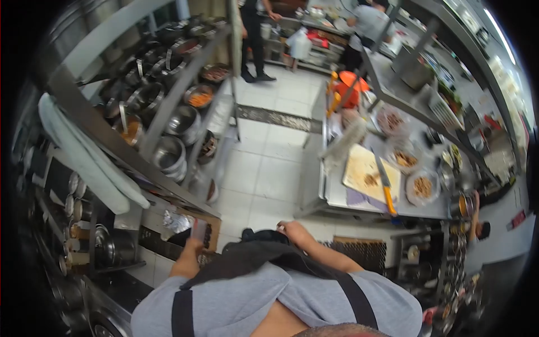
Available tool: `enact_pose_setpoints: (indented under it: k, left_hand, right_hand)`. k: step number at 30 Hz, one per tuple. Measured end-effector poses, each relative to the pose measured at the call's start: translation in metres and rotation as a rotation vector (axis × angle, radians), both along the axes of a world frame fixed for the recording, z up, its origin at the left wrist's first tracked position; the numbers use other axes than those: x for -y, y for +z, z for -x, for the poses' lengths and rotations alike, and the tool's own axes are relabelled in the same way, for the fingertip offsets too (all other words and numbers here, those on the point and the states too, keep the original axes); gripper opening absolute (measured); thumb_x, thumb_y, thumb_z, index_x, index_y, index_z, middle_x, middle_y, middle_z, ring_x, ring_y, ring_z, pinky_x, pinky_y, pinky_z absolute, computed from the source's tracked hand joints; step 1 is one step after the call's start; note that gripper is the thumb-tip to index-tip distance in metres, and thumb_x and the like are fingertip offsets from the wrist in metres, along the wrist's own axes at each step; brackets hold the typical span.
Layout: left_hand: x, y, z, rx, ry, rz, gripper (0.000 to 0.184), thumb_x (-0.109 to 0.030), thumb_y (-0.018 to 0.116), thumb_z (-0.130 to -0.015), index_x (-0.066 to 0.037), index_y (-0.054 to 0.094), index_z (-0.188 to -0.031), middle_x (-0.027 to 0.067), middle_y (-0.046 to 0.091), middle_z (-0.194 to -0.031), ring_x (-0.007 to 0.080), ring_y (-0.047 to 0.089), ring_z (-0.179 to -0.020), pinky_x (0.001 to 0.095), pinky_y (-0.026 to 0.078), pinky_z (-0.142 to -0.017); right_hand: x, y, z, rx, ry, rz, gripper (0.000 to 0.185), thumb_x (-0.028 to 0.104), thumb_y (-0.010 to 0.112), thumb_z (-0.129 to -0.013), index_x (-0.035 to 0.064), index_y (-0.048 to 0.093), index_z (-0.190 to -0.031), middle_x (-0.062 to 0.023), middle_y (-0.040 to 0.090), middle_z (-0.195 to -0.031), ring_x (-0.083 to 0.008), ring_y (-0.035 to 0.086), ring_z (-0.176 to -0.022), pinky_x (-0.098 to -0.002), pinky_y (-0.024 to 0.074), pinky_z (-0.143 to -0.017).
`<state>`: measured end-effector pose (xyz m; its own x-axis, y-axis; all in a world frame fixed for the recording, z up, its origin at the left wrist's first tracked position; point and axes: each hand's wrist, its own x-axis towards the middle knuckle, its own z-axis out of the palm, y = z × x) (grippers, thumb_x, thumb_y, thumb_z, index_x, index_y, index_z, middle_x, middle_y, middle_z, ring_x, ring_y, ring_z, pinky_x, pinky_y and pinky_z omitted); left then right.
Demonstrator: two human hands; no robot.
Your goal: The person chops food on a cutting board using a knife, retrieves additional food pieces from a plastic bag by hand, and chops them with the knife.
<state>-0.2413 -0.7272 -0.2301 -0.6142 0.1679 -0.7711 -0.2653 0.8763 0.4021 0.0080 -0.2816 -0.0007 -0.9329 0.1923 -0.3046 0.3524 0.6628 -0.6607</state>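
Note:
My left hand (194, 247) is low on the left, beside the shelf end. It seems closed around a small translucent item with a red edge (197, 229), perhaps a plastic bag; its kind is unclear. Crumpled foil (176, 222) lies just left of that, by a cardboard box (213, 235) with dark contents. My right hand (293, 231) is in front of my dark apron (252, 259), its fingers curled together. A small pale spot shows at the fingertips, too small to name.
A steel table (328, 194) at right bears a cutting board (359, 168), an orange-handled knife (385, 182) and bowls of chopped food (422, 187). Racks of pans (168, 151) line the left. Two people (368, 25) stand farther back. White tiled floor (252, 177) runs between.

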Motion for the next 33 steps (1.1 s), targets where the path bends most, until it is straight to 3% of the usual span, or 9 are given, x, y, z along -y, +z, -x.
enact_pose_setpoints:
  k: [1, 3, 9, 13, 14, 17, 24, 28, 33]
  left_hand:
    - [0.015, 0.030, -0.013, -0.208, -0.737, 0.241, 0.033, -0.019, 0.070, -0.071, -0.003, 0.072, -0.099, 0.0169, 0.071, -0.102, 0.0273, 0.070, -0.098, 0.0380, 0.055, -0.084]
    - [0.025, 0.072, -0.048, -0.157, -0.076, 0.310, 0.029, -0.015, 0.066, -0.074, 0.001, 0.071, -0.098, 0.0195, 0.071, -0.099, 0.0291, 0.071, -0.094, 0.0402, 0.056, -0.080]
    - [0.013, 0.039, -0.029, -0.017, -0.203, 0.363, 0.029, -0.014, 0.066, -0.075, 0.002, 0.071, -0.098, 0.0203, 0.071, -0.098, 0.0296, 0.071, -0.094, 0.0424, 0.055, -0.080]
    - [-0.070, -0.004, 0.041, -0.157, -0.397, 0.189, 0.029, -0.014, 0.065, -0.075, 0.003, 0.071, -0.097, 0.0208, 0.071, -0.097, 0.0300, 0.071, -0.094, 0.0439, 0.055, -0.081]
    - [-0.099, -0.014, 0.065, -0.242, -0.454, 0.067, 0.029, -0.014, 0.065, -0.075, 0.003, 0.071, -0.097, 0.0210, 0.071, -0.097, 0.0300, 0.071, -0.094, 0.0443, 0.055, -0.081]
    - [-0.228, 0.015, 0.133, -0.326, -0.612, 0.184, 0.029, -0.028, 0.063, -0.077, -0.005, 0.073, -0.092, 0.0177, 0.071, -0.093, 0.0363, 0.069, -0.089, 0.0436, 0.054, -0.080]
    - [-0.355, 0.131, 0.203, -0.319, -0.215, -0.097, 0.022, -0.025, 0.062, -0.076, -0.017, 0.075, -0.092, 0.0145, 0.072, -0.098, 0.0314, 0.069, -0.096, 0.0447, 0.053, -0.085]
    - [-0.345, 0.078, 0.220, -0.401, -0.304, 0.270, 0.029, -0.024, 0.063, -0.076, -0.008, 0.075, -0.097, 0.0178, 0.070, -0.106, 0.0342, 0.066, -0.104, 0.0434, 0.051, -0.093]
    - [-0.297, 0.023, 0.207, -0.274, -0.428, 0.315, 0.052, -0.032, 0.071, -0.070, -0.003, 0.068, -0.113, 0.0199, 0.066, -0.118, 0.0326, 0.062, -0.113, 0.0408, 0.048, -0.100]
  right_hand:
    - [0.011, 0.019, 0.025, -0.099, 0.067, 0.048, 0.030, 0.034, 0.059, -0.093, 0.0088, 0.068, -0.106, -0.0184, 0.070, -0.086, -0.0372, 0.067, -0.081, -0.0436, 0.0528, -0.076]
    - [0.020, 0.090, 0.072, -0.173, 0.053, 0.079, 0.029, 0.030, 0.058, -0.096, 0.0052, 0.068, -0.106, -0.0150, 0.069, -0.073, -0.0299, 0.067, -0.066, -0.0390, 0.0530, -0.066]
    - [-0.049, 0.341, 0.131, -0.854, 0.044, 0.436, 0.024, 0.016, 0.058, -0.095, -0.0052, 0.069, -0.099, -0.0103, 0.067, -0.069, -0.0180, 0.067, -0.066, -0.0296, 0.0529, -0.064]
    - [-0.061, 0.452, 0.144, -1.488, 0.634, 0.607, 0.060, 0.055, 0.045, -0.099, 0.0055, 0.056, -0.132, -0.0115, 0.069, -0.095, -0.0261, 0.068, -0.078, -0.0428, 0.0564, -0.065]
    - [-0.061, 0.472, 0.139, -1.460, 0.635, 0.601, 0.047, 0.043, 0.045, -0.102, 0.0068, 0.058, -0.129, -0.0062, 0.068, -0.104, -0.0231, 0.067, -0.087, -0.0438, 0.0565, -0.069]
    - [-0.094, 0.470, 0.151, -1.623, 0.947, 0.921, 0.032, 0.027, 0.045, -0.102, 0.0098, 0.060, -0.125, 0.0004, 0.069, -0.105, -0.0155, 0.064, -0.095, -0.0416, 0.0487, -0.087]
    - [-0.159, 0.467, 0.196, -1.756, 0.808, 0.896, 0.029, 0.018, 0.043, -0.102, 0.0127, 0.063, -0.121, 0.0062, 0.071, -0.094, -0.0068, 0.061, -0.095, -0.0382, 0.0311, -0.102]
    - [-0.222, 0.402, 0.245, -1.731, 0.620, 0.757, 0.062, 0.055, 0.032, -0.102, 0.0041, 0.055, -0.129, -0.0116, 0.070, -0.082, -0.0277, 0.068, -0.079, -0.0484, 0.0508, -0.085]
    - [-0.249, 0.220, 0.291, -0.677, -0.042, 0.508, 0.045, 0.038, 0.055, -0.098, 0.0004, 0.061, -0.122, -0.0148, 0.071, -0.083, -0.0256, 0.069, -0.076, -0.0370, 0.0538, -0.073]
